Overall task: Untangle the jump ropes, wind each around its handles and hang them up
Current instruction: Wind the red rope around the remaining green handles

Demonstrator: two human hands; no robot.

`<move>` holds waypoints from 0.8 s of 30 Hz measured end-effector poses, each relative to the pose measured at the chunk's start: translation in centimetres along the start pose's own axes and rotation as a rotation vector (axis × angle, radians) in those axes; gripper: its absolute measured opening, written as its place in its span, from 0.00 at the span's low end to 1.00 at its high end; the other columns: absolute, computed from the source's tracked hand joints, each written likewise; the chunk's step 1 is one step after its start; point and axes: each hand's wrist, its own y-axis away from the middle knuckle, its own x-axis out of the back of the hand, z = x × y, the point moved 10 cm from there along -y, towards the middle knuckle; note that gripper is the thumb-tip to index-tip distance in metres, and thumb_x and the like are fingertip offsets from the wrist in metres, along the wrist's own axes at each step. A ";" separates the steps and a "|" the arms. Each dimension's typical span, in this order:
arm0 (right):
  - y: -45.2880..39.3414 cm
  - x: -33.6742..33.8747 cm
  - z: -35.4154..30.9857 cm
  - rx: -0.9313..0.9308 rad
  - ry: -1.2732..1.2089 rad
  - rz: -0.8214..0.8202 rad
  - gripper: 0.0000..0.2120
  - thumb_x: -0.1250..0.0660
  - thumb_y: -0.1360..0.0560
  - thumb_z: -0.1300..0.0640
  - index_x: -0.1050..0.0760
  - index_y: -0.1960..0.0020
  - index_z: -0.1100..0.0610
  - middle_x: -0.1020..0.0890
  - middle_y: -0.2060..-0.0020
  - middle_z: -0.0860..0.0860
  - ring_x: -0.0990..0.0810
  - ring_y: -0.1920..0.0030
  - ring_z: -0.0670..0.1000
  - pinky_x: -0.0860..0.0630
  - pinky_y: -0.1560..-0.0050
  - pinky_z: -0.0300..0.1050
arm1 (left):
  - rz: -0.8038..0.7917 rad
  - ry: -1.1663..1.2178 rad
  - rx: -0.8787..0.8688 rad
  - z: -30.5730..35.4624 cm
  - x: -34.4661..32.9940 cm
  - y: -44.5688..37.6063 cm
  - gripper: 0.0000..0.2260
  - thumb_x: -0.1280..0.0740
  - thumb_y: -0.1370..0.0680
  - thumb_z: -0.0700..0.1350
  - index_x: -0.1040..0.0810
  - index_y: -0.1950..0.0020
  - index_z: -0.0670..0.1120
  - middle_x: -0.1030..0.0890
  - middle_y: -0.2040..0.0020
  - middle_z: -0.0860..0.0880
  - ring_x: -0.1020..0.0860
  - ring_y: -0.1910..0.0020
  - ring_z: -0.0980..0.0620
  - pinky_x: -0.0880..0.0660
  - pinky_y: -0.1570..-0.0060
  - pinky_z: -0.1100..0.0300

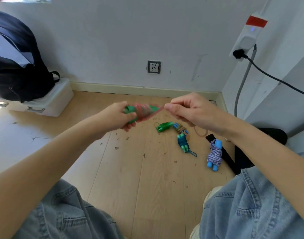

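Seated over wood floor (pixel 130 169), knees in jeans (pixel 251 213) at bottom corners. Left hand (pixel 118 118) clenched round green handles (pixel 130 110) of one jump rope, held up in the air in front of the wall socket (pixel 154 67). Pink rope (pixel 142 111) wound in many turns around those handles, motion-blurred. Right hand (pixel 187 111) just right of the handles, thumb and forefinger pinching the free pink strand, strand stretched taut from the coil to the pinch; a loop of it hanging below the right wrist. On the floor below the socket, past the hands: green bundle (pixel 163 126) already wound, touching a blue-handled bundle (pixel 180 129) with brownish rope, which touches a teal bundle (pixel 182 142) with a thin cord trailing off its near end. Right of those and apart, light-blue handles wrapped in blue-and-white rope (pixel 215 154), lying beside a black strap (pixel 225 157). Far left of the socket, dark backpack (pixel 18 62) sitting on a white plastic box (pixel 49 100) against the wall. Far right of the socket, white power strip (pixel 247 37) fixed up the wall, red tape on it, black plug and cable running off right. Small bits of debris scattered on the floor near the bundles.
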 end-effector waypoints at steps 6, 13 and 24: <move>-0.1 3.8 2.4 -0.103 0.042 0.252 0.21 0.38 0.23 0.48 0.32 0.73 0.52 0.35 0.78 0.47 0.40 0.77 0.47 0.39 0.76 0.34 | -0.475 -0.152 -0.302 5.6 -5.9 4.1 0.03 0.39 0.21 0.43 0.28 0.51 0.49 0.22 0.61 0.50 0.24 0.67 0.58 0.26 0.66 0.67; 0.0 1.4 4.0 -0.203 -0.058 0.066 0.17 0.36 0.25 0.50 0.27 0.69 0.57 0.31 0.80 0.45 0.37 0.80 0.45 0.36 0.78 0.37 | -0.660 0.393 -0.371 7.9 -4.1 5.7 0.14 0.38 0.24 0.45 0.27 0.39 0.44 0.21 0.60 0.50 0.23 0.63 0.57 0.25 0.63 0.67; 0.5 3.9 -0.4 0.047 0.347 0.423 0.12 0.37 0.23 0.53 0.24 0.63 0.56 0.26 0.74 0.45 0.29 0.74 0.43 0.31 0.68 0.43 | -0.076 0.590 -0.101 3.9 -0.9 0.7 0.08 0.40 0.21 0.39 0.27 0.43 0.42 0.22 0.60 0.45 0.22 0.69 0.58 0.22 0.64 0.67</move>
